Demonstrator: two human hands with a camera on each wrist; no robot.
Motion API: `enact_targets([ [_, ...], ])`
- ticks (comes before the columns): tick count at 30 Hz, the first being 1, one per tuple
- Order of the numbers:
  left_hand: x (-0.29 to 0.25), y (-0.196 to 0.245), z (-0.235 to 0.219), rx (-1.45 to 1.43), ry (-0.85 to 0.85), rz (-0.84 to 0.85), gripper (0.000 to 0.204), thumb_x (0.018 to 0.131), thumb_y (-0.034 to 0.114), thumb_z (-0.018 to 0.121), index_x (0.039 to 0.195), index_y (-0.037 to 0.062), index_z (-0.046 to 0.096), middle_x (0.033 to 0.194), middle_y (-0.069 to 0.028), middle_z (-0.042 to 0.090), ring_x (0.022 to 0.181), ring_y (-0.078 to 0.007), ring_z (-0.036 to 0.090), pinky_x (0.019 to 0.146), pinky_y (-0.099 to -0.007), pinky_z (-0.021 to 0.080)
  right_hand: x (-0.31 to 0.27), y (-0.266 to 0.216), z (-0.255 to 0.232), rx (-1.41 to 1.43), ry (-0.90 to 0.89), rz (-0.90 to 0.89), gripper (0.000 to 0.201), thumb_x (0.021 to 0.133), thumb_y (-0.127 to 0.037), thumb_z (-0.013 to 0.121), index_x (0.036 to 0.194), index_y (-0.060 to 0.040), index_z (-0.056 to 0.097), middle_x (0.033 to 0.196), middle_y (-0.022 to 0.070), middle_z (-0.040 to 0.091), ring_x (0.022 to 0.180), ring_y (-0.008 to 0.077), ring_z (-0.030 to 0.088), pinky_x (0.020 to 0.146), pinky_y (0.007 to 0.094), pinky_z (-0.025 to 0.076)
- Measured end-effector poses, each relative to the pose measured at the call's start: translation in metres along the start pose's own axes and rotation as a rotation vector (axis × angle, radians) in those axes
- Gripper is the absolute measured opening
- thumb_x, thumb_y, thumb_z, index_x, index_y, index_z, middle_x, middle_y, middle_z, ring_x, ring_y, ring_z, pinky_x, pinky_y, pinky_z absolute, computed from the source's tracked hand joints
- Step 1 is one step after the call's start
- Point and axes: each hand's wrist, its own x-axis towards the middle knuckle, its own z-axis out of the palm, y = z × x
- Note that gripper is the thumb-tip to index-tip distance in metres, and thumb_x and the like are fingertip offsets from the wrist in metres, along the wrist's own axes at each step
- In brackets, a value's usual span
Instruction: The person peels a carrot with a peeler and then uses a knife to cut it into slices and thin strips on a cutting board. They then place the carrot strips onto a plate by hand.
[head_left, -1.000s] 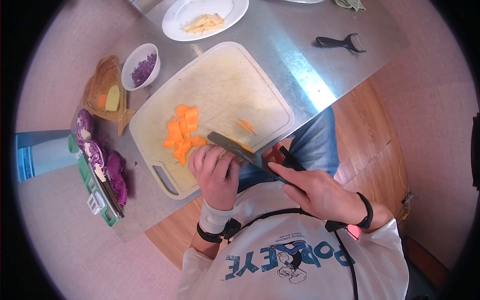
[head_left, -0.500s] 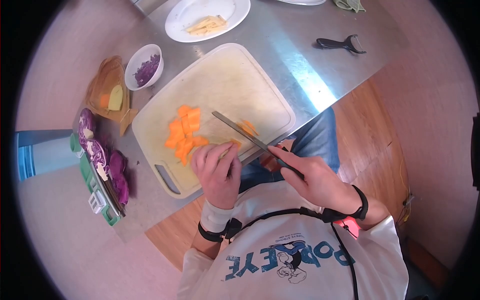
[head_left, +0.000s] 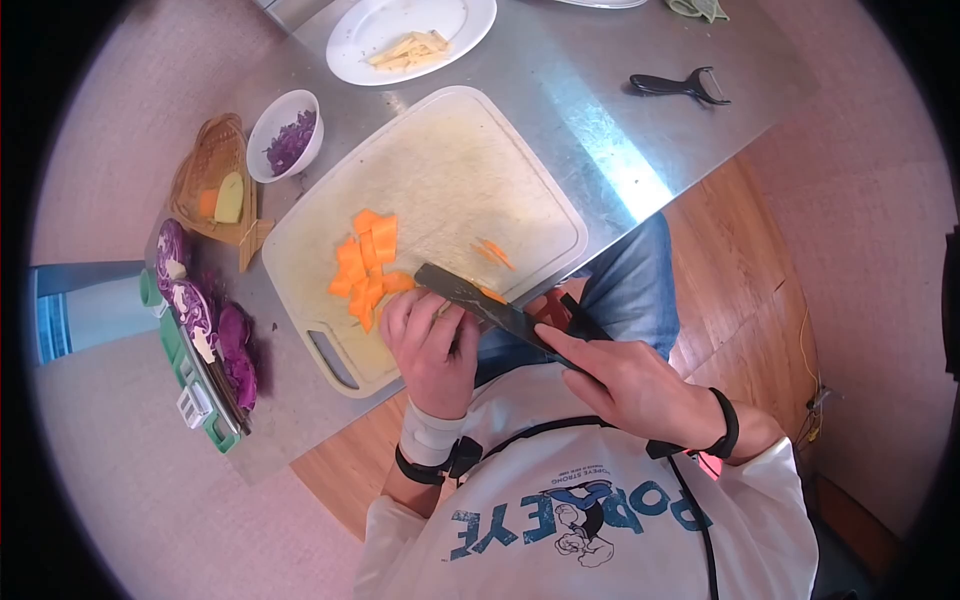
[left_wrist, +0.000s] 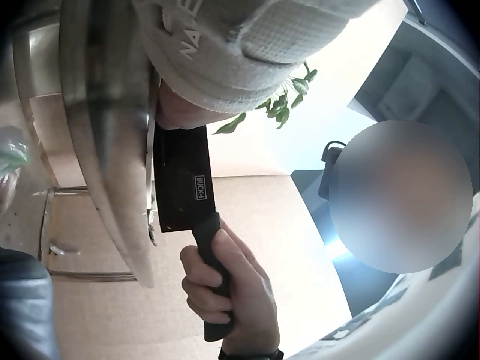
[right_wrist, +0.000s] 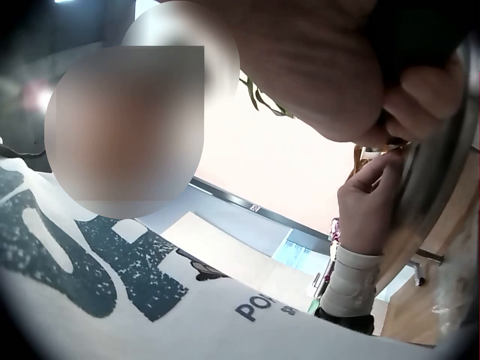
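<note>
My right hand (head_left: 645,385) grips the handle of a black cleaver (head_left: 468,295), which also shows broadside in the left wrist view. Its blade stands close against the fingertips of my left hand (head_left: 432,350). Those fingers are curled over a carrot piece on the white cutting board (head_left: 430,160), mostly hidden by hand and blade. A bit of orange carrot (head_left: 493,295) shows just past the blade. Beyond it lie a few thin carrot strips (head_left: 494,254). Left of the blade, flat carrot pieces (head_left: 378,240) are heaped on the board.
Behind the board are a white plate (head_left: 350,50) of pale yellow strips and a bowl (head_left: 311,148) of shredded purple cabbage. On the left sit a wicker basket (head_left: 190,165), cabbage pieces (head_left: 235,345) and a green-framed slicer (head_left: 180,365). A black peeler (head_left: 665,86) lies at the right.
The cleaver was lifted and swung away from my left fingers half a second ago, baring the carrot's end. Now it is back down beside them. My left hand has barely moved.
</note>
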Motion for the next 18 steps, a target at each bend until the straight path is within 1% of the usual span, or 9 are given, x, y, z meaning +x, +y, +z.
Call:
enact_targets([
  [8, -0.001, 0.0, 0.001, 0.002, 0.008, 0.006, 0.027, 0.073, 0.0, 0.082, 0.099, 0.0038, 0.074, 0.111, -0.0069, 0.07, 0.113, -0.0333, 0.061, 0.104, -0.0495, 0.044, -0.001, 0.001, -0.003, 0.031, 0.008, -0.022, 0.051, 0.098, -0.009, 0.066, 0.148, -0.0019, 0.057, 0.077, 0.0176, 0.068, 0.068, 0.0375, 0.068, 0.063, 0.0467, 0.053],
  [13, 0.0, 0.0, 0.001, -0.001, 0.015, 0.006, 0.027, 0.073, -0.001, 0.082, 0.098, 0.0038, 0.074, 0.11, -0.0065, 0.07, 0.112, -0.0326, 0.062, 0.104, -0.049, 0.044, 0.002, -0.003, -0.01, 0.073, -0.034, 0.001, 0.052, 0.098, -0.008, 0.066, 0.149, -0.001, 0.056, 0.08, 0.0194, 0.069, 0.07, 0.0401, 0.068, 0.065, 0.0478, 0.053],
  [18, 0.001, 0.0, 0.0, 0.002, 0.013, 0.01, 0.026, 0.073, -0.001, 0.082, 0.097, 0.0042, 0.074, 0.109, -0.0062, 0.07, 0.112, -0.0322, 0.062, 0.104, -0.0486, 0.044, 0.001, -0.005, -0.009, 0.063, -0.029, 0.011, 0.051, 0.099, -0.008, 0.066, 0.149, -0.0005, 0.056, 0.08, 0.0203, 0.069, 0.071, 0.0406, 0.068, 0.065, 0.0479, 0.053],
])
